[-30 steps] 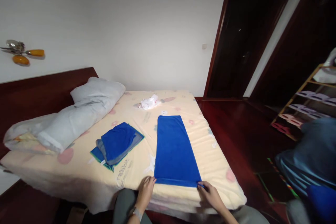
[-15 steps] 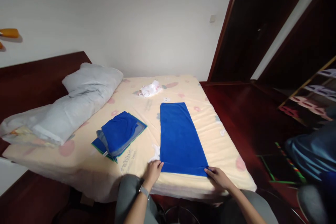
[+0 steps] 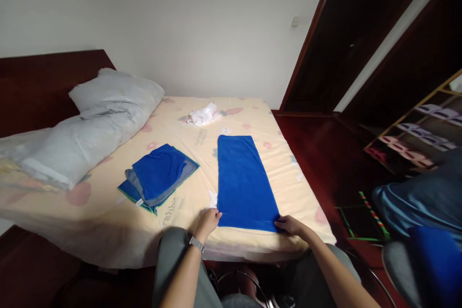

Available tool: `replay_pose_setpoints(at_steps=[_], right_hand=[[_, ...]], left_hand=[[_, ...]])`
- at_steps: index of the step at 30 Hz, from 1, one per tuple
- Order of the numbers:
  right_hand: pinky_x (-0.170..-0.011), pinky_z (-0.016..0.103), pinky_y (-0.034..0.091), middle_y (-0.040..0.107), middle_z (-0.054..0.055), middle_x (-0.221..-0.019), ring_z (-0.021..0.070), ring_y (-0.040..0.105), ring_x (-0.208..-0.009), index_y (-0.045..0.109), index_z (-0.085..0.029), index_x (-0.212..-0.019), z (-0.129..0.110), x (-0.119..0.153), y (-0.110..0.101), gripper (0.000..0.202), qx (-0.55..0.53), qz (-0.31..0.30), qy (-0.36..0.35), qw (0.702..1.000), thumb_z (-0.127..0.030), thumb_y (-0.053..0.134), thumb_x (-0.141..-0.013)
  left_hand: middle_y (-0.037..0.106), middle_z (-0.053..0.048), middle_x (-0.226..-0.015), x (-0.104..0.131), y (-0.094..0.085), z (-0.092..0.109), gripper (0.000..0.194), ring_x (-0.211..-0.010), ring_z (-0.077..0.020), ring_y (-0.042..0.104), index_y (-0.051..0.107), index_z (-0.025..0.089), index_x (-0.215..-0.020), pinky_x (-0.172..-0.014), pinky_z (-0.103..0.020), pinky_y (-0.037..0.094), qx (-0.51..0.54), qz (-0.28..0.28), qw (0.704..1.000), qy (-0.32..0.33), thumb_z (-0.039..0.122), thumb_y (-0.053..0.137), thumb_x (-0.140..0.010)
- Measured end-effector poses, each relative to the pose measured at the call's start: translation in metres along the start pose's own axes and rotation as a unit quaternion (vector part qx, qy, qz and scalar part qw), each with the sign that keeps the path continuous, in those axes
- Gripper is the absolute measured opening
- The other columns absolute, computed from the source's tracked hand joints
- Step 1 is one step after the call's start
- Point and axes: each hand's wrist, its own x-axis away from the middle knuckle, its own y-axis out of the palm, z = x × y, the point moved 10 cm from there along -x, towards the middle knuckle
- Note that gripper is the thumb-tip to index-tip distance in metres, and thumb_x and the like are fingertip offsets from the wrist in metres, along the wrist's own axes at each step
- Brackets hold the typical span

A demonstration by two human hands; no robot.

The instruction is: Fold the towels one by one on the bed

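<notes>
Blue cloth [image 3: 245,180]: being held flat on the patterned bedsheet [image 3: 303,197] — beside a blue-grey folded cloth [image 3: 160,171].
Left hand [image 3: 208,221]: near left corner being pinched — fingers clamped.
Right hand [image 3: 289,225]: near right corner being pinched likewise.

The grip of the left hand [image 3: 208,222] seems partly hidden; the shoe rack [image 3: 413,110] is cut off right.

Cloth [image 3: 243,180] on the bed [image 3: 301,197], right of a cloth pile [image 3: 159,171] (bedding [image 3: 96,125] farther left, bundle [image 3: 204,115] farther back)
</notes>
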Motion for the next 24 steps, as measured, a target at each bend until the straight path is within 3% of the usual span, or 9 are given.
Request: replay_pose_setpoints(at_steps=[4, 7, 13, 19, 24], right_hand=[[-0.054, 0.031, 0.034, 0.040, -0.005, -0.041, 0.0122, 0.040, -0.047, 0.048, -0.023, -0.046, -0.006, -0.004, 0.002, 0.042, 0.028, 0.018, 0.026, 0.999, -0.047, 0.073, -0.069], [-0.057, 0.030, 0.037, 0.043, -0.005, -0.043, 0.0134, 0.045, -0.052, 0.051, -0.022, -0.048, -0.013, 0.002, -0.001, 0.039, 0.034, 0.036, 0.010, 0.999, -0.047, 0.071, -0.070], [-0.064, 0.029, 0.038, 0.048, -0.004, -0.050, 0.0133, 0.047, -0.058, 0.052, -0.021, -0.051, -0.013, 0.011, -0.004, 0.039, 0.009, 0.036, -0.050, 0.998, -0.050, 0.061, -0.075], [-0.065, 0.032, 0.036, 0.048, -0.002, -0.053, 0.0153, 0.046, -0.058, 0.050, -0.023, -0.053, -0.012, 0.013, -0.010, 0.043, -0.031, 0.054, -0.068, 0.996, -0.060, 0.059, -0.072], [-0.066, 0.030, 0.042, 0.057, -0.001, -0.065, 0.0172, 0.053, -0.064, 0.056, -0.023, -0.072, -0.021, 0.038, -0.023, 0.053, -0.083, 0.082, -0.095, 0.989, -0.073, 0.043, -0.081]], left_hand=[[0.072, -0.005, -0.073, 0.003, 0.004, 0.001, 0.030, -0.073, -0.0186, 0.072, 0.065, 0.018, -0.078, -0.071, -0.026, 0.045, 0.048, -0.011, 0.998, -0.032, 0.032, 0.050, -0.101], [0.064, 0.001, -0.058, 0.003, 0.009, 0.006, 0.032, -0.058, -0.0170, 0.071, 0.062, 0.018, -0.085, -0.058, -0.023, 0.046, 0.106, -0.029, 0.992, -0.060, 0.036, 0.044, -0.104], [0.064, 0.002, -0.059, -0.010, 0.011, 0.020, 0.027, -0.066, -0.0194, 0.076, 0.056, 0.019, -0.093, -0.054, -0.022, 0.050, 0.193, -0.034, 0.977, -0.078, 0.037, 0.040, -0.105], [0.057, 0.003, -0.047, 0.002, 0.023, 0.001, 0.024, -0.059, -0.0219, 0.072, 0.058, 0.019, -0.080, -0.057, -0.028, 0.052, 0.179, -0.068, 0.977, -0.098, 0.036, 0.054, -0.096], [0.065, 0.001, -0.060, 0.003, 0.011, -0.006, 0.029, -0.070, -0.0218, 0.075, 0.057, 0.021, -0.078, -0.062, -0.027, 0.053, 0.202, -0.046, 0.975, -0.082, 0.046, 0.055, -0.093]])
